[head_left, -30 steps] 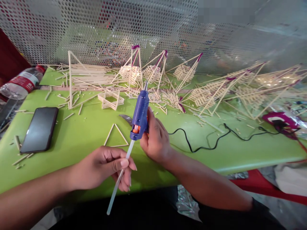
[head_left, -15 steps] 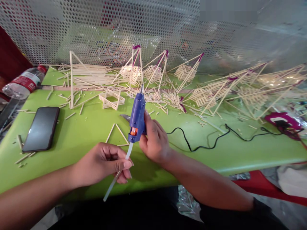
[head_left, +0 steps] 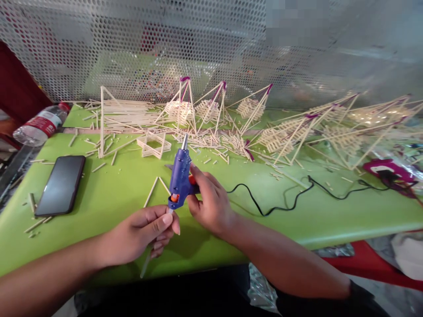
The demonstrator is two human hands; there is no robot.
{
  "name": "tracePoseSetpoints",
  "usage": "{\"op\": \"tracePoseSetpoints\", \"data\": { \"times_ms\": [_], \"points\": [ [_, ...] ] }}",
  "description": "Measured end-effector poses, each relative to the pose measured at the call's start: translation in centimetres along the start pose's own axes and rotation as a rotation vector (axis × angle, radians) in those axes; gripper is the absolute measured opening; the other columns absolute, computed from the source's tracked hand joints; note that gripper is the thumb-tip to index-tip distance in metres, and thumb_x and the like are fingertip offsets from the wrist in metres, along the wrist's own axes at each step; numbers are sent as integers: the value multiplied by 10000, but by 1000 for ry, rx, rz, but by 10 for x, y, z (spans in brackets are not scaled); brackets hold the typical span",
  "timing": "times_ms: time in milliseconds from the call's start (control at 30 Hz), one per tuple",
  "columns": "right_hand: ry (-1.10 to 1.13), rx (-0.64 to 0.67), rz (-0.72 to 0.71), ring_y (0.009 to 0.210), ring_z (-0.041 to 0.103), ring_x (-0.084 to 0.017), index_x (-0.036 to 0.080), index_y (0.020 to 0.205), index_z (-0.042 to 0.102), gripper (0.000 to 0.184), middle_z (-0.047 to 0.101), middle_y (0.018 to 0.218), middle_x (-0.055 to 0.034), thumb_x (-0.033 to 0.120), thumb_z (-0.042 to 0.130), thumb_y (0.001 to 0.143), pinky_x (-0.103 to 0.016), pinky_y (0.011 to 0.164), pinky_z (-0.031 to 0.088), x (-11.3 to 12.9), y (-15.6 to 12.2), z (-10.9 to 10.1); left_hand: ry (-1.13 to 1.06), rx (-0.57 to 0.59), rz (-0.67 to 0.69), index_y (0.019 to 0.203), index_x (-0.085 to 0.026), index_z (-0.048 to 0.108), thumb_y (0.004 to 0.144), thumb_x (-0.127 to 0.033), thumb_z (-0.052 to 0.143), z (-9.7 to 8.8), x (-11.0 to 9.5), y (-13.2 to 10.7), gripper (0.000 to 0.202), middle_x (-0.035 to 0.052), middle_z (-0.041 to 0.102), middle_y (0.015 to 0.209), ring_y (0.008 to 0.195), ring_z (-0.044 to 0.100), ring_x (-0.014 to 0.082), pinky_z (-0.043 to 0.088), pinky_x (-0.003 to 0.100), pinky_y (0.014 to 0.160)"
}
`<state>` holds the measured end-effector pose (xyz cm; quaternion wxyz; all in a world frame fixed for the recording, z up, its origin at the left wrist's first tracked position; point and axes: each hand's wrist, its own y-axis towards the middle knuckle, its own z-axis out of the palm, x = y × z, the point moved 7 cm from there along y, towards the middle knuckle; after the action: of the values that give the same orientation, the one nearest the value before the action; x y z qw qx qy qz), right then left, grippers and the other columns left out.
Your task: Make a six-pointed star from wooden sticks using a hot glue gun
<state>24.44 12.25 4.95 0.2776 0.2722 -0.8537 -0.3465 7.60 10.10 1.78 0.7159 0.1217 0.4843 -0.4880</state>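
My right hand is wrapped around the grip of a blue hot glue gun, whose metal nozzle points up and away from me. My left hand pinches a translucent glue stick just behind the gun's rear end. Only a short piece of stick shows between my fingers and the gun. The lower end of the stick pokes out below my left fingers. Both hands are close together above a green table, and neither touches the table.
Beyond the gun lie a small triangle of wooden sticks, a star-shaped stick frame, and many stick structures with purple bindings. A black cable trails right. A smartphone and plastic bottle are at left, before a perforated metal screen.
The glue stick has slid farther into the gun, leaving much less of it showing. Both hands and the gun have moved down and left, closer to my body.
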Motion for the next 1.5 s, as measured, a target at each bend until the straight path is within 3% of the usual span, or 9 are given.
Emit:
{"op": "tracePoseSetpoints", "data": {
  "times_ms": [233, 667, 800, 933, 1033, 1167, 1300, 1400, 1500],
  "points": [
    [-73, -15, 37, 1032, 859, -268, 250, 1710, 404, 766, 850, 1310, -107, 70, 621, 997, -434, 952, 745, -2, -6, -1, 4, -23, 41, 1025, -192, 607, 1099, -666, 670, 1, -2, 1, 483, -91, 417, 733, 588, 291, 72, 261, 226, 544],
    [-73, 69, 26, 1047, 854, -310, 180, 1755, 285, 686, 828, 1344, -172, 189, 523, 1112, -481, 899, 751, 8, -3, 2, 33, 1, 110, 1066, -172, 696, 1151, -602, 609, 6, -7, -4, 446, -81, 421, 700, 583, 321, 93, 315, 253, 548],
    [-81, 117, 47, 1150, 845, -328, 173, 1776, 250, 672, 800, 1424, -199, 251, 487, 1152, -504, 943, 744, 11, -5, 5, 59, -36, 123, 1027, -182, 671, 1130, -634, 633, 4, -5, -3, 465, -83, 430, 696, 585, 348, 92, 324, 251, 559],
    [-103, 83, 22, 1091, 842, -330, 168, 1781, 242, 691, 816, 1376, -193, 229, 506, 1145, -502, 928, 740, 9, -3, 3, 85, -104, 139, 1009, -188, 652, 1104, -669, 658, 0, -5, -2, 491, -87, 435, 690, 574, 356, 89, 315, 248, 550],
    [-93, 44, -18, 1026, 828, -330, 173, 1735, 326, 679, 830, 1293, -176, 184, 564, 1099, -498, 899, 735, 6, -4, 0, 66, -89, 132, 1010, -188, 657, 1107, -667, 656, 1, -6, -3, 488, -95, 415, 672, 562, 324, 88, 304, 247, 538],
    [-58, 57, -33, 1013, 818, -314, 212, 1605, 478, 606, 830, 1217, -130, 128, 612, 1020, -490, 911, 730, 3, -6, -2, 33, 26, 59, 1022, -173, 678, 1138, -646, 604, 6, -6, -5, 492, -93, 404, 645, 541, 317, 91, 279, 263, 534],
    [-3, 53, 112, 955, 826, -288, 209, 1557, 504, 554, 817, 1184, -120, 127, 602, 1018, -441, 831, 733, -10, -4, -3, 45, 38, 38, 976, -193, 633, 1134, -671, 582, 6, -5, -6, 507, -98, 378, 636, 522, 283, 92, 250, 266, 516],
    [6, -54, 268, 937, 842, -280, 211, 1594, 461, 558, 813, 1185, -127, 162, 610, 1058, -398, 767, 729, -28, -2, -10, 97, 11, 25, 984, -199, 619, 1133, -680, 577, 5, -3, -5, 506, -81, 420, 675, 556, 324, 96, 281, 257, 536],
    [27, -86, 274, 983, 855, -275, 216, 1618, 444, 575, 817, 1210, -134, 155, 609, 1070, -377, 804, 735, -34, -3, -12, 21, 10, 33, 1013, -200, 625, 1119, -669, 621, 5, -2, -4, 481, -89, 395, 700, 576, 275, 92, 276, 246, 543]
  ]
}}
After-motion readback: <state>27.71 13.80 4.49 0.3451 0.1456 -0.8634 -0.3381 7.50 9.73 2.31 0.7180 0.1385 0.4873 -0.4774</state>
